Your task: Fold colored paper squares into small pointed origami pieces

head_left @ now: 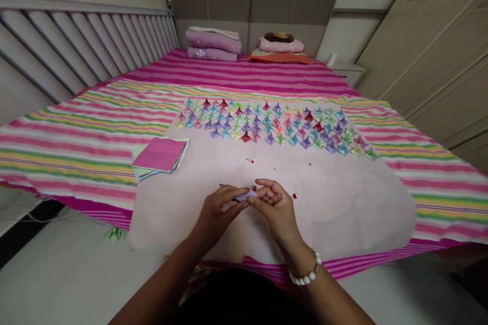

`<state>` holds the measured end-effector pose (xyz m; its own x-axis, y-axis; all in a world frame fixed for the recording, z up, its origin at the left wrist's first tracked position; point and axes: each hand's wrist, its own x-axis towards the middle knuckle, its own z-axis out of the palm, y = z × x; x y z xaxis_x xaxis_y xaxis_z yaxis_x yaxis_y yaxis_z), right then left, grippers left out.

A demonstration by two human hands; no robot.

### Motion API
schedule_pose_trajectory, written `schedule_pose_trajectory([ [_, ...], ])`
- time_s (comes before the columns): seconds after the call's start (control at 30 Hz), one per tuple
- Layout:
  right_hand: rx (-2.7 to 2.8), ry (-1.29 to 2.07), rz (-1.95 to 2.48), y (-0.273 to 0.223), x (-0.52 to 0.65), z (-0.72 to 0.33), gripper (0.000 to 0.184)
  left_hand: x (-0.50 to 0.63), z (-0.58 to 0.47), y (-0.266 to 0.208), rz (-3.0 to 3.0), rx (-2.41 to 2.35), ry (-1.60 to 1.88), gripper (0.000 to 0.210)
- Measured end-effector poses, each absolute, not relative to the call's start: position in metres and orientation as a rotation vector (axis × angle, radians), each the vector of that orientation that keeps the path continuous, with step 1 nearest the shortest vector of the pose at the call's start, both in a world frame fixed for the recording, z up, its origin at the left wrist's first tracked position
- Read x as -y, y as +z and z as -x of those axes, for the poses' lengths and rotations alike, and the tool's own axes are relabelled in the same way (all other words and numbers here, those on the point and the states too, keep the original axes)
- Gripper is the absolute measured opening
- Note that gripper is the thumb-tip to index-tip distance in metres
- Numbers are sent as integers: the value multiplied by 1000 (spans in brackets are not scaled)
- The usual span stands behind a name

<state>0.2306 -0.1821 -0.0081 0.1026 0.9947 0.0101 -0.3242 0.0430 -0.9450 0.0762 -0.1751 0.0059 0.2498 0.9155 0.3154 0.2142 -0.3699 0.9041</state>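
A small piece of folded lilac paper [246, 195] is held between my two hands above a large white sheet [343, 203]. My left hand [222, 206] pinches it from the left with thumb and fingers. From the other side, my right hand [275, 205] grips its right edge, the other fingers curled; a white bead bracelet [308, 275] circles that wrist. Beyond the hands, rows of small folded paper pieces [255, 122] in many colours stand on the far part of the sheet. To the left lies a stack of square paper with a pink sheet [160, 154] on top.
The sheet lies on a bed with a striped cover [68, 150]. Small red scraps [295, 196] dot the sheet. Folded bedding [213, 44] and pillows rest by the headboard [247, 12]. A railing [87, 45] runs along the left. A green paper piece [115, 234] is on the floor.
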Motion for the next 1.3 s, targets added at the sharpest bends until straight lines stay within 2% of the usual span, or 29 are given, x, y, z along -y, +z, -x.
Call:
schedule_pose_trajectory([
  [0.47, 976, 1154, 1022, -2, 188, -230, 34, 173, -76, 1, -1446, -945, 1161, 16],
  [0.77, 1015, 1247, 951, -6, 185, -234, 31, 179, -76, 4, -1551, -1038, 1128, 10],
  [0.97, 1183, 1182, 914, -9, 185, -236, 10, 181, -77, 6, -1663, -1064, 1125, 10],
  [1.17, 1186, 1120, 945, -6, 187, -233, 6, 185, -82, 5, -1751, -1133, 1160, 13],
  [1.3, 1182, 1085, 984, -6, 187, -233, 5, 183, -81, 2, -1572, -1169, 1150, 8],
])
